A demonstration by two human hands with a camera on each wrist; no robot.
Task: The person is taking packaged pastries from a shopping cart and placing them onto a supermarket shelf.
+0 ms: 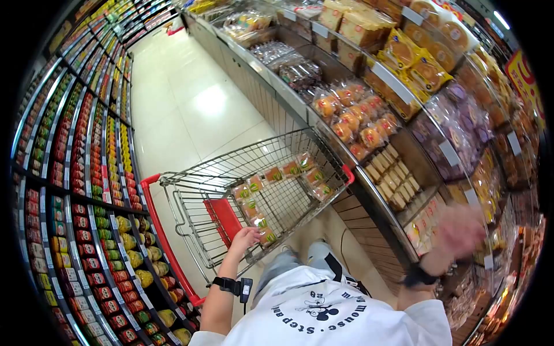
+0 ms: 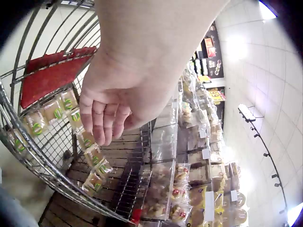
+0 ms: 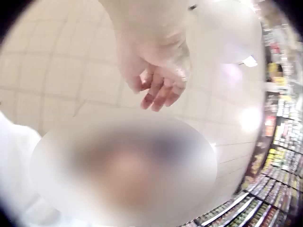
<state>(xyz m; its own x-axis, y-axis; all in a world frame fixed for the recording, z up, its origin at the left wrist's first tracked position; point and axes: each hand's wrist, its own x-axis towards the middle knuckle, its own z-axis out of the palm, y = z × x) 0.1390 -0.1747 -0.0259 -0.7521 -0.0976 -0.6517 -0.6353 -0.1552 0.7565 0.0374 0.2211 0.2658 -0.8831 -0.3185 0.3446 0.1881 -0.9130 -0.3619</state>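
Beside the near wall of the shopping cart (image 1: 277, 147), the left hand (image 1: 245, 238) hangs with its fingers (image 2: 109, 124) pointing down, loosely stretched and only slightly bent, holding nothing. Small wrapped packs (image 1: 273, 173) with green markings lie on the cart's wire floor (image 1: 283, 203), set end to end along three of its sides. The row by the red panel (image 1: 223, 218) runs right up to these fingertips: its last two packs lie just beside them in the head view, and in the left wrist view the packs appear around and beyond the fingertips. Whether skin and wrapper touch cannot be told. The packs along the far wall and at the front end lie well apart from the hand. On the other side, the right hand (image 1: 460, 232) is raised before the bakery shelves, blurred in the head view; the right wrist view shows its fingers loosely curled around nothing. Nearest to it are white packs with red marks (image 1: 422, 224), though contact is unclear. Farther along the shelf lie pale oblong cakes (image 1: 393, 176), then bagged round buns (image 1: 359, 116). A black band (image 1: 420, 277) circles the right wrist.
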